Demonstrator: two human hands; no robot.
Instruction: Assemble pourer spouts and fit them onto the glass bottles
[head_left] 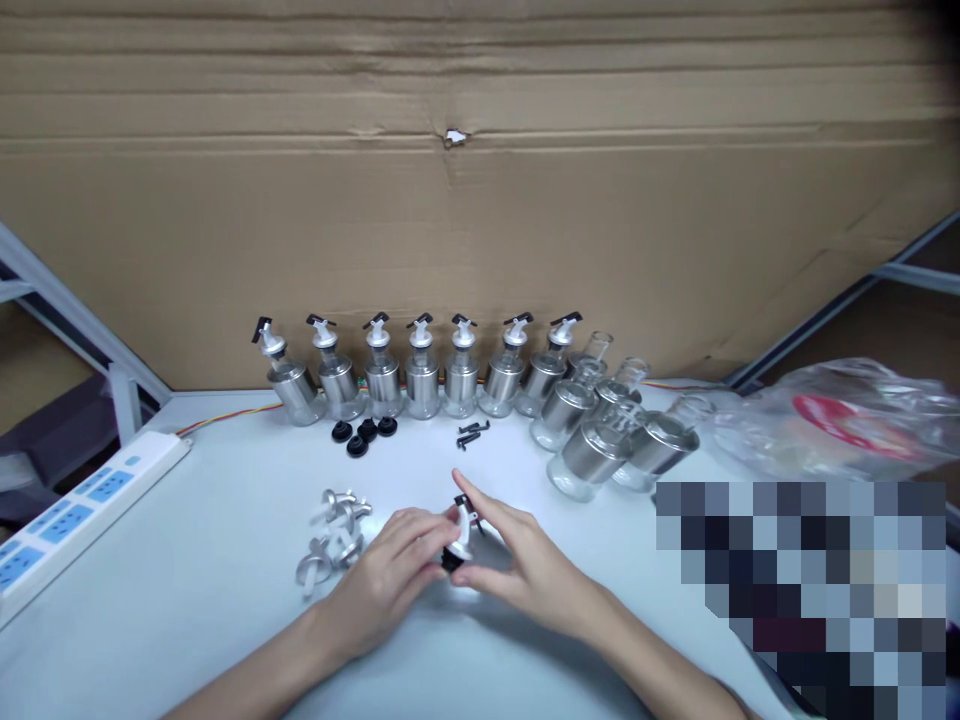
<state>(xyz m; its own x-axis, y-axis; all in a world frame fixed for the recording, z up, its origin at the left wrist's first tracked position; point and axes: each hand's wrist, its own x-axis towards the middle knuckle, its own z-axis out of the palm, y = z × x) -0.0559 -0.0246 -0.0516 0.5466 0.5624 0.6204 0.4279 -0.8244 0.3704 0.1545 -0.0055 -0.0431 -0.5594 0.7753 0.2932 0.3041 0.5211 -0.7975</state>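
Observation:
Over the near middle of the table, a silver pourer spout [463,535] with a black stopper base and a black flap at its top is between my hands. My left hand [394,565] is closed on its left side, fingers against the silver body and thumb near the base. My right hand [529,560] curves around the right side, with the thumb at the base and fingers up by the flap. Left of my hands lie several loose silver spouts [349,515]. Beyond them are several black stoppers [357,445], and small black flaps [471,433] lie farther back in the middle.
A row of glass-and-steel bottles [384,385] with spouts stands along the cardboard wall [480,250]. Several bottles without spouts [598,455] stand at the right, beside a clear plastic bag [832,420]. A white power strip [90,510] lies along the left edge. The lower right is pixelated.

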